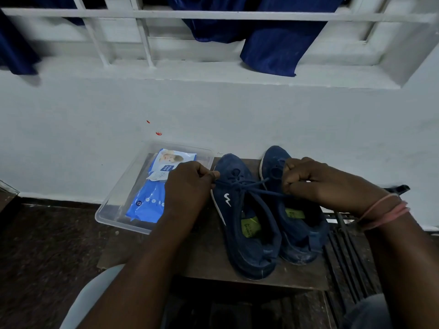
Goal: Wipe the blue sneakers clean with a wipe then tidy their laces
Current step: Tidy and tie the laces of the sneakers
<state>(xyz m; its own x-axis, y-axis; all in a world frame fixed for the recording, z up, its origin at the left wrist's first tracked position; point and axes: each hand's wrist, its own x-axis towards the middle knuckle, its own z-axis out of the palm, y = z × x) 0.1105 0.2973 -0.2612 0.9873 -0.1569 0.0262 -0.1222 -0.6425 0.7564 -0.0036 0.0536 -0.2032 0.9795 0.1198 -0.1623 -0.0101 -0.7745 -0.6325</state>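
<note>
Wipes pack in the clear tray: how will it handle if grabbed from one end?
The wipes pack looks like a soft film pouch with creases, so it would probably sag rather than stay flat. The glossy film may be slippery to pinch. It lies flat in the clear tray, so it seems unlikely to roll or tip; the tray's rim may block sliding it out.

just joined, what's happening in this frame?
A person is tidying the laces on the left sneaker of a blue pair on a small wooden table. The left hand and right hand each pinch a lace end, pulled taut across the shoe. The wipes pack lies in a clear tray beside them.
</note>
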